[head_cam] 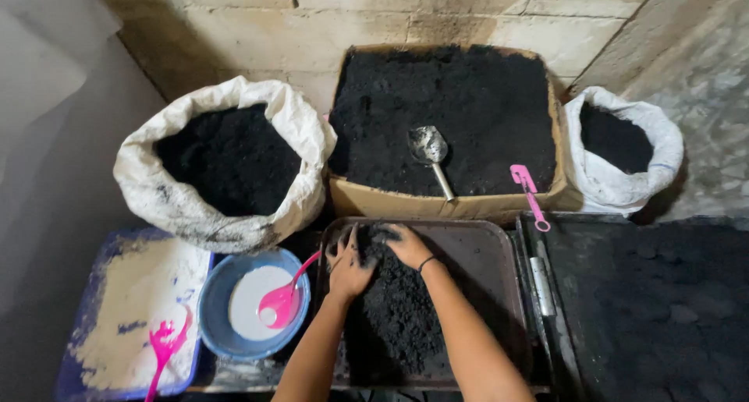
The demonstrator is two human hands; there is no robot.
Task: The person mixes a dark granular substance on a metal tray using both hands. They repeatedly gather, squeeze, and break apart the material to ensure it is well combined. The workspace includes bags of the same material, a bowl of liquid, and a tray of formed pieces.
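Both hands buried in a mound of black powder on the dark metal tray.

Stuff looks coarse, crumbly, matte, heaped along the tray's left half. Left hand lies flat with fingers spread on it, right hand cupped over the top, gripping nothing solid. Pink spoon sits in the blue bowl just left.

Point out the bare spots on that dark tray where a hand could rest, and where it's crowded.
Bare room lies on the dark tray's right part, between the black powder heap and the right rim. The tray's left part is crowded: the left hand and right hand press into the heap, and the blue bowl with its pink spoon butts against the left rim.
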